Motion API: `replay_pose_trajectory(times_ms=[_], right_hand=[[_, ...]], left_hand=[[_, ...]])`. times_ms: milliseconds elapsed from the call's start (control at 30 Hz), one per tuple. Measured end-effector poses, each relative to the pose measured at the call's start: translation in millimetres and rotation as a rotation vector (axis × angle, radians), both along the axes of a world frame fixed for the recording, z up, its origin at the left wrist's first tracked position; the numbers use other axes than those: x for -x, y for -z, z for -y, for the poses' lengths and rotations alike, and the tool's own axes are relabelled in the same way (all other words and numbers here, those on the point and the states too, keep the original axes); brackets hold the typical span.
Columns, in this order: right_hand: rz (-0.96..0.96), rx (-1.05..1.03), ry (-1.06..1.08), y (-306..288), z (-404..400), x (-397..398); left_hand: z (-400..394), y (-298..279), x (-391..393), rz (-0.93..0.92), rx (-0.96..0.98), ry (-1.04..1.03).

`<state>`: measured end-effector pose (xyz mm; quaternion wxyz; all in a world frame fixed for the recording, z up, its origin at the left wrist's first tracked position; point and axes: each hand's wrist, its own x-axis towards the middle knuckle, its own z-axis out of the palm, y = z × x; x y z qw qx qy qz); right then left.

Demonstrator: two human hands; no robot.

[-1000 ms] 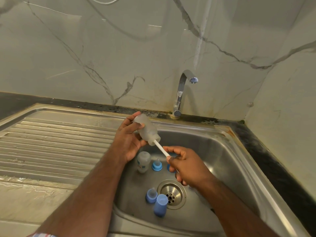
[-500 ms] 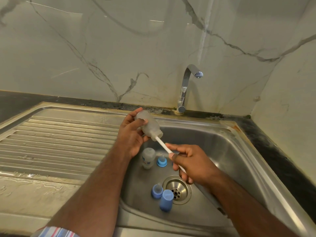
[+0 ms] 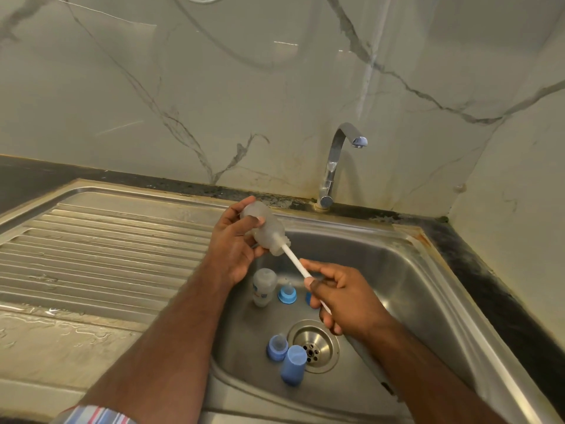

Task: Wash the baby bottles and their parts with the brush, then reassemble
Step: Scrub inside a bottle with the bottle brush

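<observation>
Stainless sink (image 3: pixel 428 286) with ribbed drainboard (image 3: pixel 101 249) to the left, chrome tap (image 3: pixel 336 160) at the back — not running, as far as can be seen. Held above the basin: a frosted baby bottle (image 3: pixel 265 229), tilted mouth down toward the right, gripped around its body by the left hand (image 3: pixel 232 249) with fingers and thumb curled. Into its mouth, the white brush handle (image 3: pixel 295 261), pinched by the right hand (image 3: pixel 342 298); brush head hidden inside the bottle. On the basin floor: a second bottle (image 3: pixel 263 286), a blue nipple ring (image 3: pixel 287 293), another ring with nipple (image 3: pixel 277 347) and a blue cap (image 3: pixel 294 364) just beside the drain (image 3: pixel 315 345).

Step in hand, by the look of it — scrubbing the first bottle's inside. Next likely calls for drawing the brush out along the neck, rinsing, then taking up the second bottle. Reassembly not yet begun.
</observation>
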<state>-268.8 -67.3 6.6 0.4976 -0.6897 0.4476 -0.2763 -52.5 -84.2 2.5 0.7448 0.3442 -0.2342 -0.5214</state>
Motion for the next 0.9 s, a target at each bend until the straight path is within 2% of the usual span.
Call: replay_pose_trajectory(times_ms=[100,167,233,333,400,467,633,900], right_hand=[[-0.258,0.29,0.019,2.7,-1.9,-3.5],[-0.402,0.376,-0.004,4.0,-3.5,-6.0],[-0.343,0.283,-0.063,3.7,-5.7,-7.1],[-0.065,-0.002,-0.096,-0.8,-3.2,-2.0],[0.007,-0.043,-0.054,-0.9,0.5,2.3],[0.005,0.009,0.0,3.5,2.8,0.4],[-0.201,0.308,0.007,12.6,-0.2,-9.9],[-0.394,0.508,-0.045,8.1,5.4,-4.6]], left_hand=[[0.7,1.2,1.1,0.043,-0.011,-0.009],[1.2,1.5,3.7,0.075,-0.019,-0.011],[1.1,1.2,4.9,0.079,-0.017,-0.004],[1.2,0.9,3.8,0.064,-0.023,-0.017],[1.5,2.1,2.4,0.035,-0.021,-0.02],[0.9,2.5,2.4,0.037,-0.02,-0.013],[2.1,2.8,4.2,0.034,-0.034,0.01],[2.4,4.3,5.5,0.041,-0.053,0.018]])
